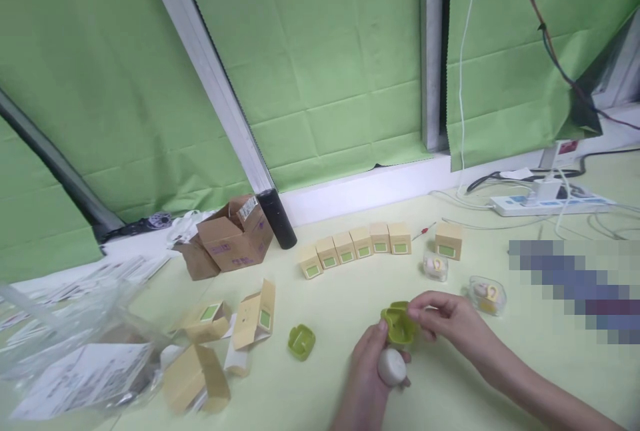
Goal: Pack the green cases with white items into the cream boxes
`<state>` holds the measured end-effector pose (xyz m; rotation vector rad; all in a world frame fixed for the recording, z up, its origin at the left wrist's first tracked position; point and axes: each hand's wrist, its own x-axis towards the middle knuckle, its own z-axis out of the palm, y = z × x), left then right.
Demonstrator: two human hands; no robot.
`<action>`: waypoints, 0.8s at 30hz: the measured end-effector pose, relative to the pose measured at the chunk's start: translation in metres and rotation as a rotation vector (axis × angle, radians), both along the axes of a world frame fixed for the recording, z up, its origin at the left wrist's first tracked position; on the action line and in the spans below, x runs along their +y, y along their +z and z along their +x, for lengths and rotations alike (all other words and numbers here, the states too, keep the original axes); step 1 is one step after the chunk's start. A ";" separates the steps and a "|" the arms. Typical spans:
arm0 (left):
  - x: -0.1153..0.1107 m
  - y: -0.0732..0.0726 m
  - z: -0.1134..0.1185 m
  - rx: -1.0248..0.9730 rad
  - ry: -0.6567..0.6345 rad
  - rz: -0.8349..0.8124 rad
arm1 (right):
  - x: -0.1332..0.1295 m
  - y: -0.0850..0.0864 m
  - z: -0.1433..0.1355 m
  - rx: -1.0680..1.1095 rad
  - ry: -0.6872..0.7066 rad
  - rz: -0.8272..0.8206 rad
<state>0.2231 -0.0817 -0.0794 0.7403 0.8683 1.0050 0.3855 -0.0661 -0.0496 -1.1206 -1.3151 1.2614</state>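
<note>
My left hand (pixel 369 363) is wrapped round a round white object (pixel 392 367) near the bottom centre, its thumb touching the lower left edge of a green cup-shaped piece (pixel 400 324). From the right, my right hand (pixel 434 314) pinches the upper right rim of that green piece. A second green piece (pixel 301 341) lies on the table to the left of my hands. Behind my right hand, two clear containers with pink and yellow contents (pixel 436 265) (pixel 487 295) rest on the table.
Several small tan boxes (pixel 347 249) form a row at the back, with another box (pixel 449 241) to the right. Opened boxes (pixel 256 317), a brown carton (pixel 235 234) and plastic wrapping (pixel 95 344) lie left. A power strip (pixel 550 203) sits back right.
</note>
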 end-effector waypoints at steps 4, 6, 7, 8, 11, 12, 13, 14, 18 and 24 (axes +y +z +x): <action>0.001 -0.001 -0.002 -0.013 0.021 -0.035 | 0.003 0.008 0.011 -0.061 -0.054 -0.008; 0.002 -0.001 -0.002 -0.022 0.016 -0.056 | 0.004 0.009 0.015 -0.055 -0.095 -0.018; 0.002 -0.001 -0.003 -0.027 0.011 -0.063 | 0.004 0.008 0.016 -0.051 -0.104 -0.021; 0.002 -0.001 -0.003 -0.030 0.009 -0.067 | 0.005 0.006 0.016 -0.046 -0.098 -0.020; 0.001 0.000 -0.002 -0.028 0.011 -0.067 | 0.007 -0.002 0.014 -0.066 0.003 0.028; 0.001 0.000 -0.002 -0.026 0.011 -0.066 | 0.007 -0.004 0.013 -0.091 0.034 0.053; 0.001 0.000 -0.002 -0.026 0.010 -0.065 | 0.007 -0.007 0.012 -0.125 0.047 0.078; 0.001 0.001 -0.002 -0.024 0.008 -0.065 | 0.007 -0.009 0.010 -0.166 0.042 0.101; 0.001 -0.001 0.000 -0.024 -0.001 -0.027 | 0.003 -0.013 0.006 -0.375 -0.003 0.236; 0.000 -0.003 0.004 0.055 -0.017 0.016 | -0.001 -0.015 0.001 -0.646 0.028 0.640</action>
